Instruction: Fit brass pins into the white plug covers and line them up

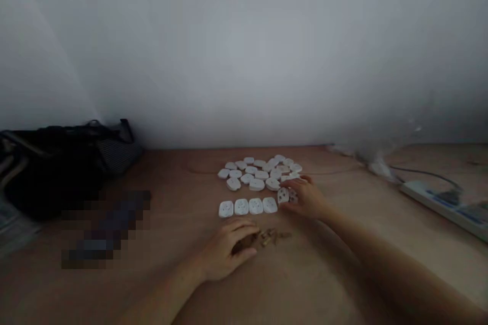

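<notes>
Four small white rounded-square plastic pieces, like socket faces with holes, stand in a row (248, 206) on the table. At the right end of that row, my right hand (309, 199) has its thumb and fingers around two similar white pieces (282, 196) that show dark spots. Part of the farther one is hidden by the fingers. My left hand (231, 248) rests on the table in front of the row, fingers curved and apart from the thumb. Beside its fingertips lies a small heap of brass-coloured metal bits (268, 237), too blurred to name.
Behind the row lies a loose cluster of white pieces (256, 184). A power strip (442, 208) with a cable and a clear plastic bag (379, 165) are at the right. A black bag (57, 167) and a pixelated object (110, 228) are at the left. A wall (244, 61) closes the back.
</notes>
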The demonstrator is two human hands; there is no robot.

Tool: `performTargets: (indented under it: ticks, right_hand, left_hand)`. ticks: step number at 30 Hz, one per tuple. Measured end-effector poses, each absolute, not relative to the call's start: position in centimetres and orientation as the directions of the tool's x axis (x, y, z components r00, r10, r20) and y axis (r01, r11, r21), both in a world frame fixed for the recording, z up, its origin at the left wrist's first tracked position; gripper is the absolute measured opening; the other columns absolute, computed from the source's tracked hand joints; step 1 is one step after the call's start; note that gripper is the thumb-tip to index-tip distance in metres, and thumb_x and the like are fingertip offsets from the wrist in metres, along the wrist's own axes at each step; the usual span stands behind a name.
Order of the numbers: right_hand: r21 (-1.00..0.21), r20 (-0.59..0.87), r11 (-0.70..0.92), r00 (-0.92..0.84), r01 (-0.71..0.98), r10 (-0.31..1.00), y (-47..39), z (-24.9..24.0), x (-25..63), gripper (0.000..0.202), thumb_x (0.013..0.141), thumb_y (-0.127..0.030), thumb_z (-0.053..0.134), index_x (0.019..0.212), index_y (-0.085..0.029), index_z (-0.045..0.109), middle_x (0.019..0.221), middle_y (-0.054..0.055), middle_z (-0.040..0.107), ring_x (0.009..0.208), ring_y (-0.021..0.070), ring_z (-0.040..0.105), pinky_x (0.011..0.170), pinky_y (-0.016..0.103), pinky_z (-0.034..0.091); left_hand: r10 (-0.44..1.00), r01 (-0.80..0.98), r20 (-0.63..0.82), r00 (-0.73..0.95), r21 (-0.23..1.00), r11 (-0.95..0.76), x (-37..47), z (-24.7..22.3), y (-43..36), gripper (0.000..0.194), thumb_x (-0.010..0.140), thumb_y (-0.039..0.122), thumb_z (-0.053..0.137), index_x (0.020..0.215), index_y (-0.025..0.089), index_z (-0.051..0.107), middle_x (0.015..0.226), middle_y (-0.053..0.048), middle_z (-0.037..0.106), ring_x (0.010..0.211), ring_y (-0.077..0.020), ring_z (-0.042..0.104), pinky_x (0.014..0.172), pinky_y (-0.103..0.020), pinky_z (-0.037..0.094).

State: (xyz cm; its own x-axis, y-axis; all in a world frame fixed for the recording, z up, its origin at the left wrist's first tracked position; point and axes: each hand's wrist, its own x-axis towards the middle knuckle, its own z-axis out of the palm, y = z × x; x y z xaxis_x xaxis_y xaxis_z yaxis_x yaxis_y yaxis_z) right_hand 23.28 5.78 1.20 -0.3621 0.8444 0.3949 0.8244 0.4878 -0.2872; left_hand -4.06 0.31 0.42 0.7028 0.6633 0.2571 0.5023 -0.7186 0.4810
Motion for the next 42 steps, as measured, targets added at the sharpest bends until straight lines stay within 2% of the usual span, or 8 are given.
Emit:
performTargets:
  ticks: [3, 7, 12, 16, 21, 26, 35, 42]
  right_hand:
    - [-0.502, 0.462, 0.487, -0.255, 0.714, 0.85, 4.7, 1.0, 23.6, 0.042, 0.067, -0.032, 0.068, 0.103, -0.017, 0.052, 0.1, 0.009, 0.063, 0.093, 0.0227, 0.059, 0.083, 0.037, 0.046]
    - [-0.778, 0.429, 0.516, -0.297, 0.357, 0.853, 2.2, 0.3, 24.0, 0.038, 0.066, -0.024, 0.067, 0.099, -0.019, 0.05, 0.091, 0.004, 0.062, 0.079, 0.0185, 0.062, 0.068, 0.03, 0.052]
    - [-0.696, 0.408, 0.573, -0.42, 0.432, 0.811, -0.3, 0.4, 24.1, 0.044, 0.067, -0.021, 0.067, 0.11, -0.021, 0.058, 0.104, 0.007, 0.061, 0.093, 0.0224, 0.06, 0.08, 0.034, 0.05]
    - [-0.647, 0.312, 0.548, -0.472, 0.53, 0.825, -0.5, 0.6, 23.8, 0.057, 0.069, -0.027, 0.069, 0.122, -0.021, 0.053, 0.11, 0.009, 0.06, 0.09, 0.0232, 0.06, 0.077, 0.035, 0.049]
    - [-0.71, 0.242, 0.428, -0.376, 0.56, 0.894, -0.3, -0.2, 23.6, 0.05, 0.062, -0.033, 0.075, 0.106, -0.019, 0.056, 0.095, 0.005, 0.065, 0.082, 0.0215, 0.061, 0.069, 0.031, 0.049]
    - [-0.677, 0.271, 0.455, -0.38, 0.578, 0.885, -0.6, -0.4, 23.5, 0.031, 0.067, -0.034, 0.071, 0.091, -0.019, 0.058, 0.086, 0.004, 0.065, 0.075, 0.0189, 0.061, 0.066, 0.03, 0.048]
    - [-0.659, 0.341, 0.491, -0.356, 0.569, 0.87, -0.6, -0.5, 23.7, 0.033, 0.063, -0.034, 0.074, 0.088, -0.021, 0.057, 0.091, 0.004, 0.067, 0.083, 0.0219, 0.062, 0.072, 0.033, 0.049]
    - [-0.665, 0.385, 0.547, -0.395, 0.509, 0.834, -0.7, -0.2, 23.6, 0.028, 0.071, -0.031, 0.069, 0.093, -0.02, 0.054, 0.098, 0.006, 0.065, 0.088, 0.0208, 0.061, 0.078, 0.033, 0.047]
  left_hand:
    - [0.672, 0.506, 0.258, 0.694, 0.49, -0.71, -4.1, 0.4, 0.2, 0.037, 0.083, 0.029, 0.058, 0.12, 0.023, 0.055, 0.121, -0.007, 0.057, 0.111, -0.0233, 0.053, 0.097, -0.038, 0.042]
    - [0.659, 0.505, 0.241, 0.713, 0.476, -0.72, -4.1, 0.3, 0.4, 0.037, 0.084, 0.031, 0.057, 0.12, 0.023, 0.054, 0.124, -0.008, 0.055, 0.114, -0.0236, 0.05, 0.098, -0.04, 0.041]
    - [0.678, 0.525, 0.216, 0.703, 0.485, -0.699, -3.9, 0.4, 0.5, 0.037, 0.083, 0.032, 0.057, 0.118, 0.022, 0.056, 0.122, -0.008, 0.056, 0.113, -0.0239, 0.051, 0.098, -0.039, 0.041]
    - [0.681, 0.524, 0.212, 0.701, 0.495, -0.693, -3.9, 0.4, 0.5, 0.038, 0.083, 0.033, 0.057, 0.12, 0.023, 0.056, 0.124, -0.008, 0.055, 0.114, -0.0244, 0.05, 0.098, -0.04, 0.04]
    - [0.682, 0.514, 0.217, 0.699, 0.511, -0.689, -3.9, 0.4, 0.5, 0.037, 0.083, 0.032, 0.058, 0.119, 0.024, 0.056, 0.123, -0.007, 0.056, 0.113, -0.024, 0.051, 0.098, -0.04, 0.041]
    - [0.677, 0.514, 0.235, 0.698, 0.494, -0.702, -3.9, 0.2, 0.6, 0.036, 0.083, 0.031, 0.058, 0.118, 0.025, 0.056, 0.123, -0.007, 0.057, 0.114, -0.024, 0.051, 0.097, -0.041, 0.041]
    - [0.672, 0.51, 0.243, 0.699, 0.49, -0.707, -3.9, 0.2, 0.6, 0.036, 0.082, 0.031, 0.058, 0.118, 0.024, 0.057, 0.122, -0.007, 0.057, 0.113, -0.0234, 0.051, 0.097, -0.04, 0.041]
    - [0.688, 0.523, 0.218, 0.693, 0.505, -0.687, -3.8, 0.4, 0.5, 0.037, 0.083, 0.033, 0.057, 0.119, 0.024, 0.056, 0.123, -0.008, 0.056, 0.115, -0.024, 0.05, 0.098, -0.04, 0.041]
